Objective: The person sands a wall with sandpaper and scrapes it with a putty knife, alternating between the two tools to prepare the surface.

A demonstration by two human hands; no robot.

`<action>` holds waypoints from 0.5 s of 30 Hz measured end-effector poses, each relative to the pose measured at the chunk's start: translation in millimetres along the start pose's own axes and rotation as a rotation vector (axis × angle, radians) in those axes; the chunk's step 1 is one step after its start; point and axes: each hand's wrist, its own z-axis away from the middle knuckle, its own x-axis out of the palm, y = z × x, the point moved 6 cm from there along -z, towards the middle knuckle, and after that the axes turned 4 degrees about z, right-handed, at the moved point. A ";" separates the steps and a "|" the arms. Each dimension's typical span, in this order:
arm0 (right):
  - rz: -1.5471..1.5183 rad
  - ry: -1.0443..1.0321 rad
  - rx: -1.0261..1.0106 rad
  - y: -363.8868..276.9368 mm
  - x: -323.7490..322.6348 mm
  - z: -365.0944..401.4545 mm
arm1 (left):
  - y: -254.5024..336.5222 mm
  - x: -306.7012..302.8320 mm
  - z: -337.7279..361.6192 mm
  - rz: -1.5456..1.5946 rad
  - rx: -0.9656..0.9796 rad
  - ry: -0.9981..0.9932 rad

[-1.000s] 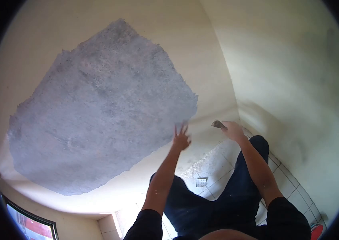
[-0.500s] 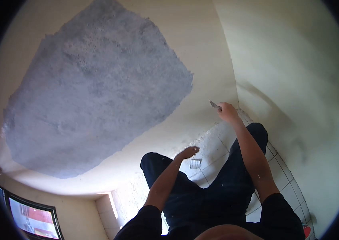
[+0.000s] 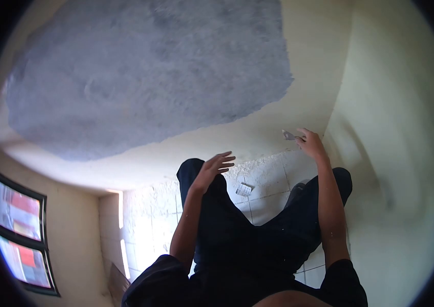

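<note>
A small scraper [image 3: 288,135] with a metal blade is in my right hand [image 3: 310,143], its blade pointing left toward the lower part of the wall. My left hand [image 3: 218,166] is over my left knee with its fingers spread and nothing in it. In front of both hands, the cream wall [image 3: 309,61] carries a large grey rough patch [image 3: 165,71]. Neither hand visibly touches the wall. On the tiled floor between my knees lies a small white packet [image 3: 244,190].
White floor tiles [image 3: 270,202] with pale crumbs run along the foot of the wall. A second wall [image 3: 396,112] rises close on the right. Dark-framed windows [image 3: 18,210] are at the lower left, beside bright light on the floor.
The view has swung, so the grey patch sits higher and more of the windows shows. My left hand has risen and its fingers have spread. My right hand still has the scraper.
</note>
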 end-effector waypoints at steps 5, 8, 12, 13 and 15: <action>-0.092 -0.181 0.058 -32.4 17.2 8.8 | 4.0 -89.0 100.6 1.029 0.378 0.354; -0.133 -0.258 0.082 -35.5 43.8 12.5 | 2.7 -161.9 173.4 0.405 0.326 0.634; -0.089 -0.377 0.096 -15.7 106.0 6.9 | -26.2 -193.4 294.3 -1.541 -0.761 0.809; -0.020 -0.405 0.047 -10.5 121.7 -6.3 | -66.1 -209.2 332.4 -1.683 -0.869 0.650; -0.030 -0.430 -0.001 -32.0 148.5 -18.5 | -85.8 -187.2 386.9 -0.961 -0.709 0.870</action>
